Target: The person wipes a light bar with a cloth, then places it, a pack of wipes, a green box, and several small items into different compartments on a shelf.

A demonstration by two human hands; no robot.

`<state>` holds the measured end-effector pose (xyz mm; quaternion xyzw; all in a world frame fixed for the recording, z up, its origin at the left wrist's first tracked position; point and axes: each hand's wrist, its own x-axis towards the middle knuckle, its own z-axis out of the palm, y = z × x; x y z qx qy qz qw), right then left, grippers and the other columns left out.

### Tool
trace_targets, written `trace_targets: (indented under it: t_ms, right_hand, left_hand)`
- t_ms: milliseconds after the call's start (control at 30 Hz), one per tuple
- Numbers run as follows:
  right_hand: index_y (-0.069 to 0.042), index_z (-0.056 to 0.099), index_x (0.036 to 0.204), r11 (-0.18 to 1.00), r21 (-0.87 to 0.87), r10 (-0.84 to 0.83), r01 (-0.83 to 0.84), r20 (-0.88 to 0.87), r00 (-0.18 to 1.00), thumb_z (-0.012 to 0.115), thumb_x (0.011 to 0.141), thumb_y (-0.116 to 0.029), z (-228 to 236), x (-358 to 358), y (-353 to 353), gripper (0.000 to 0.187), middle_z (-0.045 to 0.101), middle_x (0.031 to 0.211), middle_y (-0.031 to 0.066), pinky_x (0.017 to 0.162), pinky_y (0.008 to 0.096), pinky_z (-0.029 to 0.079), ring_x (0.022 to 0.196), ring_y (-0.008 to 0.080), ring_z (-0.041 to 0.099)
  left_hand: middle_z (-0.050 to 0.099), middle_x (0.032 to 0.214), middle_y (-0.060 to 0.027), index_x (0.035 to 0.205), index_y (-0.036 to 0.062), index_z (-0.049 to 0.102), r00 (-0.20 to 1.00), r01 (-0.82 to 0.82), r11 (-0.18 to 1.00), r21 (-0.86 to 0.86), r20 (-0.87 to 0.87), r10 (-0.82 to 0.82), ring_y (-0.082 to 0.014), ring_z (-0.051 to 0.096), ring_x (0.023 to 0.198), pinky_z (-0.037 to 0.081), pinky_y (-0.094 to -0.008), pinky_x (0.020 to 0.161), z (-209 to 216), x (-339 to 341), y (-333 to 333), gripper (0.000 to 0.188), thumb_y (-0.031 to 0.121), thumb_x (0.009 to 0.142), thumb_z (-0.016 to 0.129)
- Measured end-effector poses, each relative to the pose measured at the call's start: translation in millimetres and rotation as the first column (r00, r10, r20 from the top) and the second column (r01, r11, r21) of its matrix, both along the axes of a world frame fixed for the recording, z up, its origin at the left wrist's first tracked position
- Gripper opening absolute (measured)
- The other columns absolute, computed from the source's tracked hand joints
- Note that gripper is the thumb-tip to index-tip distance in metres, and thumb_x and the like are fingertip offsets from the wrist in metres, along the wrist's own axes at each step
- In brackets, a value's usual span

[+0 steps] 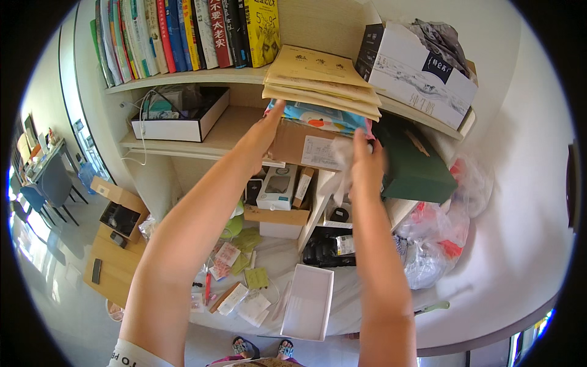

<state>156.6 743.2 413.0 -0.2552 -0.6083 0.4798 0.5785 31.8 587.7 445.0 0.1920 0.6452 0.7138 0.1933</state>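
Observation:
On the middle shelf, a brown cardboard box (290,144) with a white label faces me. A blue printed soft packet (315,116) lies on the box, under a stack of tan paper envelopes (318,68). My left hand (266,137) grips the box's left end, thumb up beside the packet and the other fingers mostly hidden. At the box's right end is my right hand (368,164), closed on a crumpled whitish cloth (343,165) that hangs over the front. Its fingers are slightly blurred and touch the packet's right corner.
Books (183,37) line the upper shelf, beside a white carton (416,70) with grey fabric. A dark green box (419,162) juts out at right above plastic bags (431,244). Below are boxed items (278,186), an open white tray (307,303) and scattered papers (251,303).

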Motion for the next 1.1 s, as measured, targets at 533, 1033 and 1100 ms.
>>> trace_targets:
  t_ms: [533,1033,1100]
  right_hand:
    - [-0.022,0.027,0.141,0.823,0.567,-0.391,-0.013,0.583,0.712,0.064,0.081,-0.014,-3.7,-38.4,3.1,0.071,0.061,0.104,0.0189,0.072,0.0453,0.05,0.09,0.0366,0.062]
    - [-0.023,0.011,0.146,0.891,0.451,-0.374,-0.055,0.796,0.477,0.064,0.081,-0.023,7.5,-49.2,18.2,0.084,0.063,0.103,0.0224,0.077,0.047,0.049,0.093,0.0379,0.062]
    - [-0.019,0.008,0.147,0.898,0.431,-0.337,-0.083,0.797,0.502,0.066,0.079,-0.022,7.4,-40.8,8.5,0.089,0.062,0.105,0.0224,0.078,0.0462,0.048,0.094,0.0391,0.061]
  left_hand:
    - [0.065,0.095,-0.0141,0.118,0.0039,0.052,0.608,-0.477,0.791,-0.384,-0.794,-0.019,-0.0334,0.054,0.102,0.042,-0.0452,0.086,-42.5,-33.7,48.9,0.06,0.044,0.077,0.067]
    - [0.058,0.117,-0.0155,0.129,0.0111,0.048,0.606,-0.5,0.704,-0.505,-0.784,-0.132,-0.0357,0.045,0.117,0.035,-0.0459,0.097,-36.1,-34.7,56.3,0.05,0.036,0.086,0.055]
    - [0.056,0.12,-0.017,0.129,0.009,0.047,0.505,-0.448,0.847,-0.286,-0.863,-0.025,-0.0369,0.045,0.117,0.035,-0.0453,0.097,-47.7,-32.2,42.0,0.048,0.028,0.086,0.055]
